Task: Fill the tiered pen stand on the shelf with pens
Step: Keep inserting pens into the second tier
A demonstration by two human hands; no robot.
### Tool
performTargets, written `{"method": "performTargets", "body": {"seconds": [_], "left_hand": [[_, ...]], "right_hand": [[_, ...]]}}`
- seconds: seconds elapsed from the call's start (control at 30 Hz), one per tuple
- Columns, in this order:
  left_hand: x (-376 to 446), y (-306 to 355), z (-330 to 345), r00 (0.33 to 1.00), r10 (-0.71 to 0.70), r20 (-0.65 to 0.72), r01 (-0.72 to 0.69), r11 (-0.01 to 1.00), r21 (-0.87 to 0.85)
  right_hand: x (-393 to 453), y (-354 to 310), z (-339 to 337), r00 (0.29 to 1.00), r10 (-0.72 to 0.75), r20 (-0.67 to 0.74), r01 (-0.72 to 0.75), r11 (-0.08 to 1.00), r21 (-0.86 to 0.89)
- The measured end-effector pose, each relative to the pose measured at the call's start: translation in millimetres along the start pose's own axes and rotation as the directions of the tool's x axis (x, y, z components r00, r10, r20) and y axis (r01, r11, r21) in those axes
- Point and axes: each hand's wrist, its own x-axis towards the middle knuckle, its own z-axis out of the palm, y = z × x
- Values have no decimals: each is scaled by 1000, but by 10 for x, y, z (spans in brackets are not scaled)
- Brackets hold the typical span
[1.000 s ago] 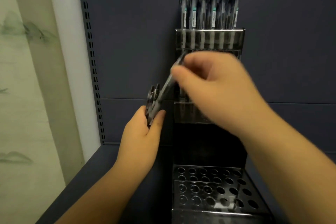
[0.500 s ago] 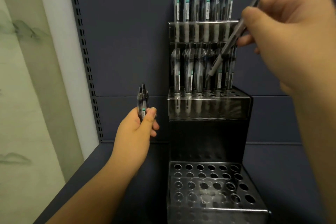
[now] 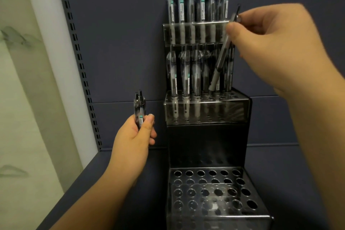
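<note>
Now that the slim grey pen (image 3: 222,58) has dropped from mid-air, its tip's basically at a hole in the clear acrylic tiered stand (image 3: 206,111), below the right hand (image 3: 270,43) pinching it. Left hand (image 3: 133,142) grips spare pens (image 3: 140,108); bottom tier's unfilled.

This looked like a shop: a dark metal shelf (image 3: 112,170) with a slotted upright (image 3: 82,73) carried a tiered pen stand (image 3: 207,110) stocked with labelled pens (image 3: 182,3).

Pen (image 3: 221,56) tip now at middle-tier hole
</note>
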Motion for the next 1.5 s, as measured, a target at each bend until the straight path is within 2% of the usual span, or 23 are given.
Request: {"method": "performTargets", "body": {"seconds": [0.17,0.33,0.47,0.83,0.97,1.17,1.37,1.5], "left_hand": [[1,-3,6,1000,5,1,-5,1000,6],[-2,-1,-2,1000,8,6,-8,1000,21],[2,4,-2,1000,11,3,-11,1000,24],[-3,-3,14,999,-13,30,13,1000,-6],[-20,23,4,999,-28,33,27,999,28],[-14,52,4,999,-42,24,43,998,-35],[-40,106,-10,999,25,23,-24,997,-71],[-50,148,-48,993,106,56,-104,994,-40]], "right_hand": [[-12,-25,27,999,12,52,-11,1000,-19],[-76,-88,132,969,74,236,-40,989,-144],[-67,-90,113,943,133,305,-67,974,-215],[-50,-104,43,913,180,367,-81,960,-269],[-56,-149,-78,877,190,441,-42,945,-324],[-140,-356,-182,911,63,407,62,956,-287],[-323,-481,212,799,15,602,180,948,-262],[-427,-530,417,789,-73,610,249,946,-210]]}}
